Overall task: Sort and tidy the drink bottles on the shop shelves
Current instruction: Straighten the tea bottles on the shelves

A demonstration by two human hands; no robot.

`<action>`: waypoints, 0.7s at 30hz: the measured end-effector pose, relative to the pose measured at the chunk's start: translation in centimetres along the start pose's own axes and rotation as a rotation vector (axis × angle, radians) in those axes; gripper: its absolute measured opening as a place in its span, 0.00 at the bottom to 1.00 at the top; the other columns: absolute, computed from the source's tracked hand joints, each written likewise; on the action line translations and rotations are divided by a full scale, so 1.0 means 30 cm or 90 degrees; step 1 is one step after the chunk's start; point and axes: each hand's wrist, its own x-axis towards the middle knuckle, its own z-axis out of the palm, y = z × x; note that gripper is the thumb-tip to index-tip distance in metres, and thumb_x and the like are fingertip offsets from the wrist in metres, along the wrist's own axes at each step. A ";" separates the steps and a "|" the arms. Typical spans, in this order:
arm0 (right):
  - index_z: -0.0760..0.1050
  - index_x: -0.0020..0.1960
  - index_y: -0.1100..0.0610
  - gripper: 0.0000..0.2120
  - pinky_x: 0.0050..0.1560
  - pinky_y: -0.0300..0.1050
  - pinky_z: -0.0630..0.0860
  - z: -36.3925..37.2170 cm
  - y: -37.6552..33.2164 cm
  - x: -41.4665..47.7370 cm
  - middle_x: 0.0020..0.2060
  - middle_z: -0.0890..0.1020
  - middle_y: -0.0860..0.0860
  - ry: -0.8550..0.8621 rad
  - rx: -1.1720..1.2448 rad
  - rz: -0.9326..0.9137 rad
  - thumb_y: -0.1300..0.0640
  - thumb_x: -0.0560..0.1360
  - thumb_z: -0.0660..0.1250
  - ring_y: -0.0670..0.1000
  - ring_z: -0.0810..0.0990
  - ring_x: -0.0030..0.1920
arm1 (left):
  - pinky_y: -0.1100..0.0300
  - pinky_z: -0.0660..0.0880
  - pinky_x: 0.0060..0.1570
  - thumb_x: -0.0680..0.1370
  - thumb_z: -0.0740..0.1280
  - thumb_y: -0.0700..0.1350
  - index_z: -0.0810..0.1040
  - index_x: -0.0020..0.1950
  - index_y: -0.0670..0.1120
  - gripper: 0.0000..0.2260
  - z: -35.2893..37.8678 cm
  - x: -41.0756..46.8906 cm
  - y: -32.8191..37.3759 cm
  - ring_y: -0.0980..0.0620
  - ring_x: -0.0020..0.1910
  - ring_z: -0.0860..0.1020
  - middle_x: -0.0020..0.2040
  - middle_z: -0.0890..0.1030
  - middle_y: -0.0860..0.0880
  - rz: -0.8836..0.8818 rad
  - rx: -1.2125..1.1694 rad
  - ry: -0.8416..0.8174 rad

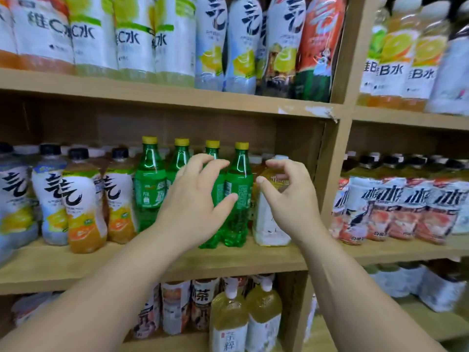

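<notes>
Several green soda bottles (149,184) with yellow caps stand in a row on the middle wooden shelf (228,260). My left hand (195,199) hovers in front of the two right-hand green bottles (238,184), fingers spread and holding nothing. Just to the right stands a yellow tea bottle (271,224) with a white label. My right hand (289,196) is in front of it, fingers curled apart, not gripping. Both hands cover parts of these bottles.
White-labelled juice bottles (81,199) fill the shelf's left part. A wooden upright (332,189) divides it from the right bay holding red-labelled bottles (396,209). More bottles line the upper shelf (177,95) and the lower shelf, among them tea bottles (264,316).
</notes>
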 end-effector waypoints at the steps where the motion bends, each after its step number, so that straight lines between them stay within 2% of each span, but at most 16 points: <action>1: 0.74 0.59 0.41 0.13 0.58 0.52 0.78 -0.029 0.003 0.001 0.57 0.73 0.41 -0.002 0.010 -0.008 0.51 0.78 0.72 0.44 0.76 0.57 | 0.50 0.68 0.68 0.78 0.68 0.57 0.69 0.75 0.53 0.26 0.003 0.012 0.028 0.48 0.72 0.67 0.72 0.66 0.52 0.002 -0.007 0.006; 3: 0.75 0.59 0.40 0.13 0.56 0.48 0.79 -0.090 0.008 0.003 0.57 0.74 0.40 -0.003 0.019 -0.032 0.50 0.77 0.72 0.40 0.76 0.56 | 0.50 0.69 0.68 0.78 0.68 0.57 0.70 0.74 0.52 0.26 0.006 0.034 0.082 0.48 0.71 0.68 0.71 0.67 0.52 0.016 -0.024 0.025; 7: 0.75 0.61 0.41 0.14 0.54 0.44 0.79 -0.234 0.012 0.020 0.57 0.75 0.41 0.019 -0.015 -0.086 0.49 0.77 0.72 0.41 0.76 0.57 | 0.49 0.73 0.64 0.76 0.67 0.58 0.72 0.72 0.51 0.25 0.007 0.093 0.194 0.49 0.66 0.72 0.68 0.69 0.53 0.075 -0.074 0.075; 12: 0.76 0.62 0.44 0.15 0.53 0.44 0.79 -0.411 0.018 0.084 0.56 0.75 0.42 0.037 -0.110 -0.072 0.47 0.77 0.71 0.41 0.76 0.55 | 0.50 0.71 0.67 0.75 0.67 0.58 0.72 0.71 0.51 0.26 0.015 0.222 0.318 0.49 0.68 0.71 0.68 0.71 0.52 0.172 -0.071 0.073; 15: 0.76 0.58 0.41 0.11 0.53 0.40 0.78 -0.506 0.020 0.124 0.54 0.75 0.40 0.071 -0.149 -0.049 0.48 0.77 0.72 0.40 0.76 0.54 | 0.52 0.71 0.66 0.76 0.68 0.57 0.72 0.71 0.51 0.25 0.034 0.311 0.385 0.48 0.67 0.71 0.67 0.71 0.51 0.219 -0.091 0.069; 21: 0.76 0.61 0.43 0.14 0.54 0.38 0.75 -0.669 0.069 0.203 0.56 0.75 0.42 0.097 -0.216 -0.013 0.47 0.77 0.72 0.41 0.77 0.54 | 0.50 0.72 0.66 0.77 0.68 0.57 0.72 0.72 0.50 0.26 0.096 0.422 0.505 0.48 0.66 0.72 0.67 0.71 0.51 0.267 -0.110 0.088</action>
